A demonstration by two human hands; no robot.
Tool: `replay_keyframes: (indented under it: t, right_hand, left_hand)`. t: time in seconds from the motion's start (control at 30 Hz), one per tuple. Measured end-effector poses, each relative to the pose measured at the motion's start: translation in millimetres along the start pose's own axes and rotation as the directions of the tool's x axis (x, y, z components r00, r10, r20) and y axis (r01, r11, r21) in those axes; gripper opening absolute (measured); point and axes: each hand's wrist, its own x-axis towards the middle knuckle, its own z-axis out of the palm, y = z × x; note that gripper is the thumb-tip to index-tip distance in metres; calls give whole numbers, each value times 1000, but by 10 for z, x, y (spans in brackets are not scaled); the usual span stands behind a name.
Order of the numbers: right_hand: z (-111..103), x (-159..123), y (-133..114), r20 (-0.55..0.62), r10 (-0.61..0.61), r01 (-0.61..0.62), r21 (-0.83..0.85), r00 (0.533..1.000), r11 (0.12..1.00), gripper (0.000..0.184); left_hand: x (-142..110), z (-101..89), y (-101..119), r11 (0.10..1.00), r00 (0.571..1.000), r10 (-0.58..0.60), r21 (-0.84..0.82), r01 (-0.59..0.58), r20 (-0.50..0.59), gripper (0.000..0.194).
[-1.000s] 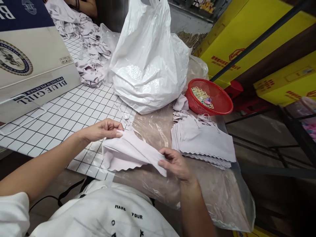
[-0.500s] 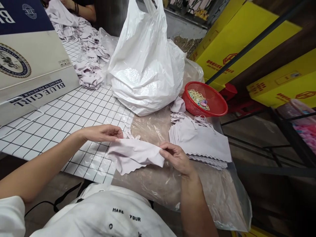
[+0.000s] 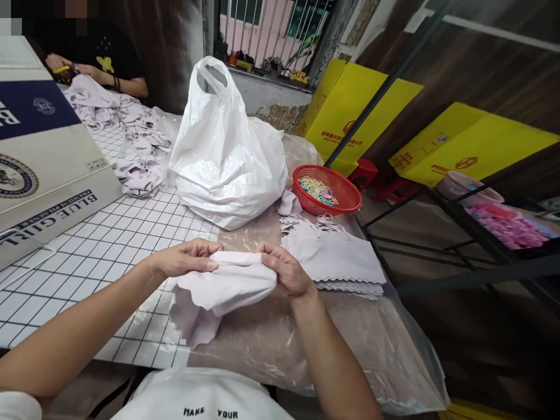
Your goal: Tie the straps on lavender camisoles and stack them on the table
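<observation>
A pale lilac fabric piece [image 3: 231, 286] with a wavy edge is stretched between my two hands, above the table's front part. My left hand [image 3: 190, 258] pinches its upper left edge, thumb on top. At the upper right edge, my right hand [image 3: 284, 268] grips the cloth between thumb and fingers. The lower left part of the piece hangs down in a fold. Just beyond my right hand lies a neat stack of similar fabric pieces [image 3: 336, 256], with scalloped edges toward me and thin straps at the far end.
A full white plastic bag [image 3: 231, 169] stands behind my hands. Right of it sits a red basket [image 3: 345, 195] holding small rings. A cardboard box [image 3: 52, 163] stands left, near a heap of loose fabric [image 3: 140, 140]. Another person's hands [image 3: 83, 70] work at the far left.
My hands have come closer together, with the right hand moving left and both now on the upper edge. The cloth's left part hangs lower. The view has tilted up, showing the window.
</observation>
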Motion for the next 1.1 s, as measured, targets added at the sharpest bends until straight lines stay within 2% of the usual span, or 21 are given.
replay_keyframes:
  t: [0.1,0.23,0.33,0.43,0.5,0.6,0.7,0.73,0.8,0.9,0.93,1.0,1.1]
  right_hand:
    - [-37,13,-106,72,-20,22,-20,997,1000,45]
    - [-237,-70,-355,36,-73,78,-159,997,984,43]
    - [-395,-155,-569,15,-92,92,-338,996,937,41]
    - [-457,-197,-755,28,-81,84,-518,996,852,36]
    - [-428,-185,-843,23,-93,90,-567,995,819,35]
    - [-260,-80,-908,18,-156,140,-556,988,819,36]
    - [25,130,-921,134,-138,190,-548,981,814,34]
    - [120,211,-922,189,-116,202,-544,975,814,33]
    - [268,353,-924,272,-88,222,-517,958,826,32]
    - [340,456,-928,264,-117,228,-442,957,867,34]
    - [332,462,-927,236,-135,226,-418,962,880,35]
    - [302,459,-919,207,-147,221,-399,967,890,35]
    - [279,472,-900,268,-139,250,-442,953,862,33]
  left_hand:
    - [-172,-90,14,999,1000,-10,51,9,27,42]
    - [-514,-315,129,973,999,-42,225,46,-20,39]
    - [-784,-438,357,931,997,-5,364,31,-73,36]
    - [-969,-455,624,885,984,125,462,-53,-126,35]
    - [-1023,-431,759,849,986,142,523,-76,-87,34]
    - [-952,-360,824,741,996,82,670,-43,-27,28]
    - [-678,-216,717,643,986,158,763,-68,-46,35]
    - [-561,-152,658,652,982,185,750,-107,-21,37]
    - [-340,-26,533,732,979,189,653,-193,77,35]
    - [-138,87,409,879,975,145,431,-205,167,32]
    - [-109,99,397,906,976,143,375,-195,162,34]
    - [-82,99,414,922,972,211,310,-232,99,35]
    - [-48,93,489,889,938,346,319,-329,3,37]
